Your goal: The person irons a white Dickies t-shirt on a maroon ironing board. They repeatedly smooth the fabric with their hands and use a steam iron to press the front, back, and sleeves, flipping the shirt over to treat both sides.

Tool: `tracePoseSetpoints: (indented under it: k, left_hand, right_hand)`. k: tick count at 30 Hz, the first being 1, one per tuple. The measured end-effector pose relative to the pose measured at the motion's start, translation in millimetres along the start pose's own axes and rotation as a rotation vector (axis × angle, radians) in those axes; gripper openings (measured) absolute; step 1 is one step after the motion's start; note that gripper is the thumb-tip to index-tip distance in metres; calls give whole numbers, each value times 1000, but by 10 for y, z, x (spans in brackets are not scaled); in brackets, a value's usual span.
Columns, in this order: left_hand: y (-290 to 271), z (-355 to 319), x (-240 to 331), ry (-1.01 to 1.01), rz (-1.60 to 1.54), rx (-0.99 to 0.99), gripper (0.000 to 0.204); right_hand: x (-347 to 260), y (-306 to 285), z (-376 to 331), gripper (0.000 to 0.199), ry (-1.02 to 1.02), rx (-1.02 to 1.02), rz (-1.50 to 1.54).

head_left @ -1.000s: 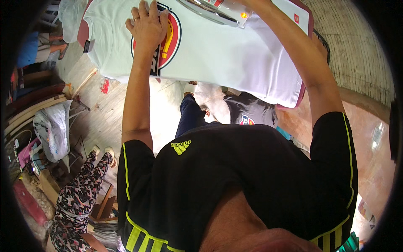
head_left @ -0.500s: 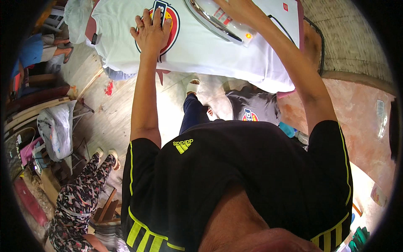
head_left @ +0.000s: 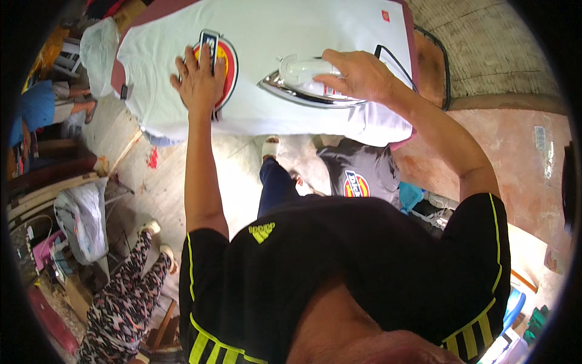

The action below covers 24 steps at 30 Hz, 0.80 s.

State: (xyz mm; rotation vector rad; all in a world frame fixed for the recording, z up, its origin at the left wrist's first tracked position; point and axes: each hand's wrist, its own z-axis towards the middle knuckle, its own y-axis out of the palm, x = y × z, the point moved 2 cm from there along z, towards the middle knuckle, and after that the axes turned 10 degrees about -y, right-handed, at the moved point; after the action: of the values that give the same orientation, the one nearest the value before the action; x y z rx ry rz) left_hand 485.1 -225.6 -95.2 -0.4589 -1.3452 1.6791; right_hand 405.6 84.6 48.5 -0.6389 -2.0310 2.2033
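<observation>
The left hand (head_left: pixel 199 79) lies flat, fingers spread, on the white T-shirt (head_left: pixel 285 36) at upper centre. The right hand (head_left: pixel 357 76) grips the iron (head_left: pixel 303 85) beside it.

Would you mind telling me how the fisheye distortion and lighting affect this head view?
In the head view, the black rim vignettes the corners; the ironing board edge bows; daylight brightens the white T-shirt evenly; the iron soleplate shows glare under the right hand; the left hand looks sharp.
</observation>
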Motion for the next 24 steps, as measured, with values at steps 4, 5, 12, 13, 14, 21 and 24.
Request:
tracePoseSetpoints:
  k: [4, 5, 12, 13, 14, 21, 24]
  left_hand:
    - [-66, -63, -50, -18, 21, 0, 62]
    - [-81, -59, -20, -17, 17, -4, 61]
    - [-161, -17, 77, -25, 33, -35, 57]
    - [-144, 3, 114, -27, 33, -36, 56]
    - [-136, 25, 150, -32, 35, -34, 55]
    - [106, 679, 531, 154, -93, -25, 54]
    - [284, 1120, 459, 179, -67, -9, 53]
  right_hand:
    - [808, -206, 358, 45, 72, 98, -98]
    - [1030, -267, 417, 46, 46, 197, -137]
    - [1551, -754, 808, 43, 410, 266, 231]
    - [1531, -744, 773, 43, 431, 276, 254]
    - [1539, -747, 767, 44, 447, 287, 276]
    - [1033, -329, 523, 48, 122, 99, 55]
    - [1005, -349, 770, 45, 107, 129, 45]
